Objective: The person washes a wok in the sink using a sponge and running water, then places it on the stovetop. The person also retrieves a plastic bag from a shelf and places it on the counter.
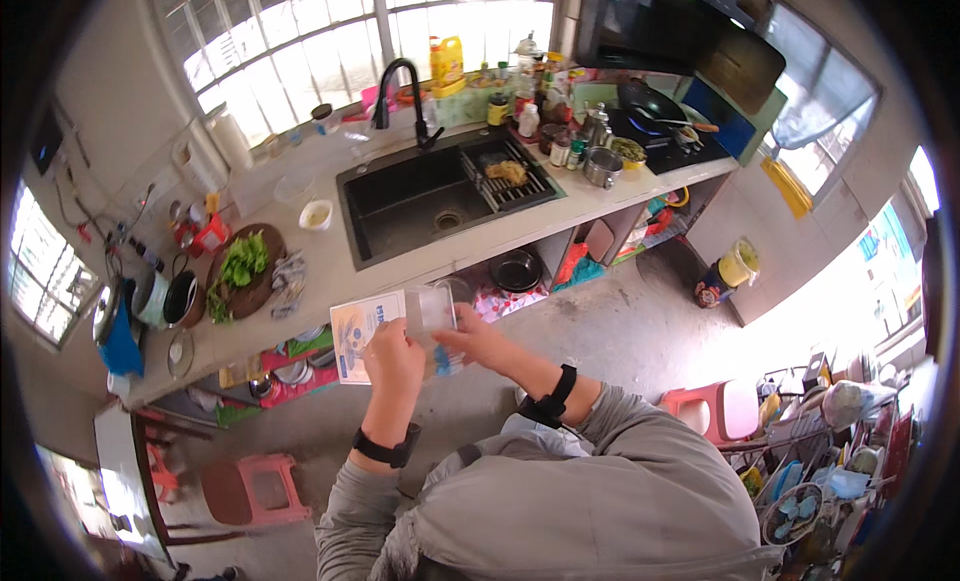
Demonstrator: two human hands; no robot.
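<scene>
My left hand (394, 356) grips a white printed card (351, 344) with a blue drawing and some writing on it. My right hand (480, 337) pinches a translucent plastic packet (431, 311) that carries a blue patch low down. Card and packet meet between my hands; whether they are one package I cannot tell. Both hands are in the air just in front of the counter (450, 254). Beyond them is a black sink (405, 198) with a drain rack (517, 187) holding a yellowish piece of food (506, 172).
Leafy greens (244, 262) lie on a round wooden board (259, 303), beside a crumpled cloth (289, 281). A wok (645, 104) sits on the lit gas stove (679, 157) at the right. Pink stools (274, 491) and a crowded dish rack (795, 431) stand behind.
</scene>
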